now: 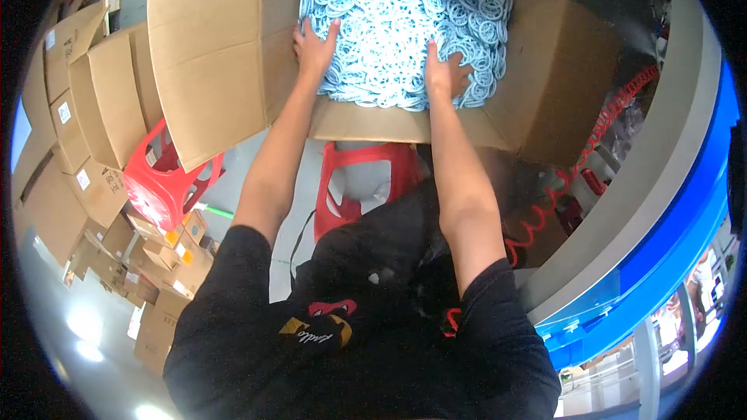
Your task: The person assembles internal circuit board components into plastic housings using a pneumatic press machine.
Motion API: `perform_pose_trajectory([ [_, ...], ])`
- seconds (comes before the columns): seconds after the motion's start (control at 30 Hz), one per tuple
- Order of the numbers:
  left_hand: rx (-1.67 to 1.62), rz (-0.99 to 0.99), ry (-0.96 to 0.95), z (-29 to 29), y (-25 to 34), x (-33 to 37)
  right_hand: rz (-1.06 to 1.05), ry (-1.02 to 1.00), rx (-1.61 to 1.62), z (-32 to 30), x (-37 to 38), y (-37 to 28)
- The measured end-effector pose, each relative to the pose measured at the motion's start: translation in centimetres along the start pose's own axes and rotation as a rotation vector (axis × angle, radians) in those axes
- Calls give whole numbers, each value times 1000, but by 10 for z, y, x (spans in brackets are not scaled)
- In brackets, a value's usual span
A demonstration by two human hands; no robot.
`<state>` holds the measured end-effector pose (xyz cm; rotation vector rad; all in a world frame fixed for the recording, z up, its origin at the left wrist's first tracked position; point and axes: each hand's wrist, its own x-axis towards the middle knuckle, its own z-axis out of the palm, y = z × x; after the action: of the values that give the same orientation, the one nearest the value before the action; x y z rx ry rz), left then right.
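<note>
The box (226,47) is a large brown cardboard carton filling the upper middle of the frame, open at the top with its flaps folded outward: one broad flap spreads to the upper left, another slopes down at the right. It sits on a red plastic stool (366,179) seen just below its near edge, at the frame's centre.

The rings (405,15) are pale blue-white plastic hoops, thin and flat, many with spokes or inner circles. They lie loose and tangled in a heap that fills the box's open mouth at top centre, piled to the level of the near wall.
</note>
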<state>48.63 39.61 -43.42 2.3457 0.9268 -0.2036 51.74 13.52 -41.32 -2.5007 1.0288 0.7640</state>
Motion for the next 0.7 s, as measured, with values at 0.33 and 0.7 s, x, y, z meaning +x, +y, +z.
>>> perform_pose_trajectory([
  [0.33,-95,-246,-171,53,41,-53,63,-169,142,-12,7,-7],
  [0.7,-252,-327,-187,64,97,-94,43,-489,597,33,17,15],
])
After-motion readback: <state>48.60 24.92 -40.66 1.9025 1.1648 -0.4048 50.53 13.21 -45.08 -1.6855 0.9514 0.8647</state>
